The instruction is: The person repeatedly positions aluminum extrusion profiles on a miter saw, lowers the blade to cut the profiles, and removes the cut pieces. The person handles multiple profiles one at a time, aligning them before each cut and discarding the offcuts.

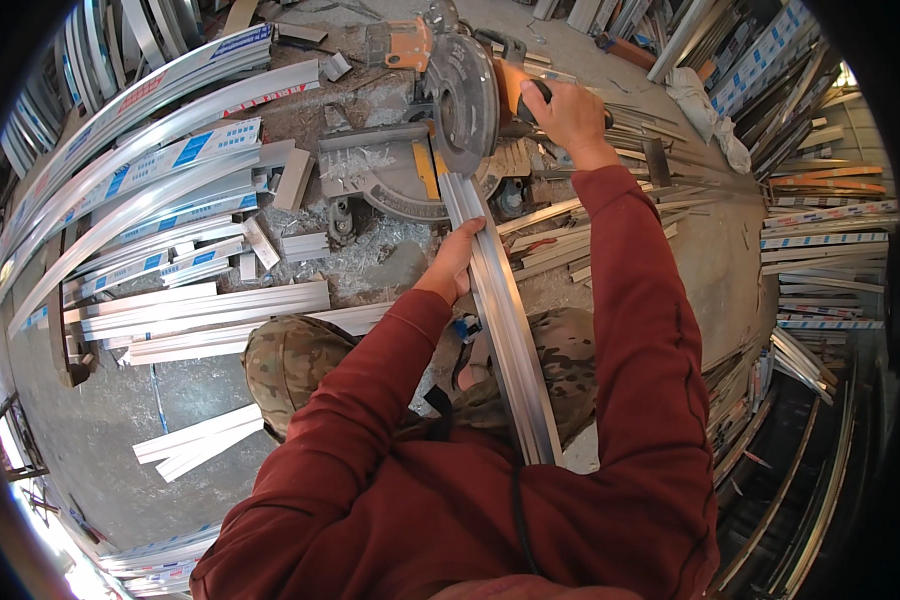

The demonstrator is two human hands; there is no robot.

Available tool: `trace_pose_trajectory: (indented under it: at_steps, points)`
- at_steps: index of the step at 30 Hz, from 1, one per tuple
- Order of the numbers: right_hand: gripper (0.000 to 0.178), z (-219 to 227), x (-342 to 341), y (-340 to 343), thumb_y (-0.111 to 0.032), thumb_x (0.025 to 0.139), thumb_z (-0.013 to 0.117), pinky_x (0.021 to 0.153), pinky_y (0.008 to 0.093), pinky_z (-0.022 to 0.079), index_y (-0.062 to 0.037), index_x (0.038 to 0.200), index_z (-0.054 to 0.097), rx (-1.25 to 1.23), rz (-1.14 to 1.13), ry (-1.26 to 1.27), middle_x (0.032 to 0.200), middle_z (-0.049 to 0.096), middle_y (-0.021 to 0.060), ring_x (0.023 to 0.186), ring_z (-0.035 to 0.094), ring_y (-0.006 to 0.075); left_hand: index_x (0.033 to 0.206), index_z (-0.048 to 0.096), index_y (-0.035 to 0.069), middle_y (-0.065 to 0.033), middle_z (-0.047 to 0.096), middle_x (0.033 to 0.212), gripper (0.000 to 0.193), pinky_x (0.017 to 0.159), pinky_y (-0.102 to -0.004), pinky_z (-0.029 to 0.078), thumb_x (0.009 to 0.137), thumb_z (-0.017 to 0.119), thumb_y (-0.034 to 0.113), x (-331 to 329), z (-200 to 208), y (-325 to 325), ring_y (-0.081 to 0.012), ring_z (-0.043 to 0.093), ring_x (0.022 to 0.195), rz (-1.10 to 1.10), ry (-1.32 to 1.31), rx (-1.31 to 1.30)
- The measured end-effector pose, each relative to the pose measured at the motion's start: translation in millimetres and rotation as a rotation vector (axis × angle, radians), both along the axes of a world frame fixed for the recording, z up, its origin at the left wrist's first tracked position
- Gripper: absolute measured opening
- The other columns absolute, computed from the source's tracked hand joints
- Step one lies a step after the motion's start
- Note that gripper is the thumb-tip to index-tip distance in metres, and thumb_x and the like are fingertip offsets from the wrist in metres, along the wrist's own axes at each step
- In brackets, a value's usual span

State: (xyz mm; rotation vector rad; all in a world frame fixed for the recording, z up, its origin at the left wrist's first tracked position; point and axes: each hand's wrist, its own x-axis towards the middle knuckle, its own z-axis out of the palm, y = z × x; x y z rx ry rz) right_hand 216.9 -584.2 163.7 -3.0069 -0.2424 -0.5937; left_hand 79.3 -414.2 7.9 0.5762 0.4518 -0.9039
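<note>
An orange and grey miter saw (467,105) stands on the floor in front of me, its round blade guard facing me. My right hand (573,118) is wrapped round the saw's black and orange handle (535,101). A long silvery aluminum profile (505,310) runs from under the blade guard back between my legs toward my body. Gripping it just short of the saw base (395,190), my left hand (457,258) has its thumb over the top face. The blade's edge and the cut spot are hidden by the guard.
Long aluminum profiles (170,205) with blue and white film are piled at the left, beside short offcuts (292,180). Two short pieces (200,440) lie on the floor at lower left. More strips (560,235) and stacked profiles (825,240) are at the right. Metal chips surround the saw.
</note>
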Motion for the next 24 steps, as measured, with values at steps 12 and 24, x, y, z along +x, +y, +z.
trace_pose_trajectory:
  at_steps: [12,24]
  points:
    - [0.064,6.6,0.4,4.6,-0.061,0.093,0.047,0.065,0.05,0.05,-0.0033,0.082,0.073,0.003,-0.004,0.024,0.072,0.066,0.0208,0.07,0.065,0.0401,0.125,0.047,0.001,-0.0175,0.066,0.104,0.042,0.075,-0.046,0.058,0.099,0.049,0.034,-23.2,8.0,-8.9,-0.0311,0.067,0.085,-0.004,0.082,-0.084]
    - [0.048,2.8,-4.6,5.3,-0.055,0.09,0.05,0.067,0.0447,0.053,-0.0169,0.099,0.077,-0.037,-0.07,0.068,0.074,0.07,0.0135,0.071,0.068,0.0336,0.112,0.057,-0.004,-0.0204,0.067,0.091,0.049,0.076,-0.0452,0.057,0.098,0.046,0.042,-23.4,11.4,-10.9,-0.0322,0.067,0.081,-0.022,0.038,-0.064]
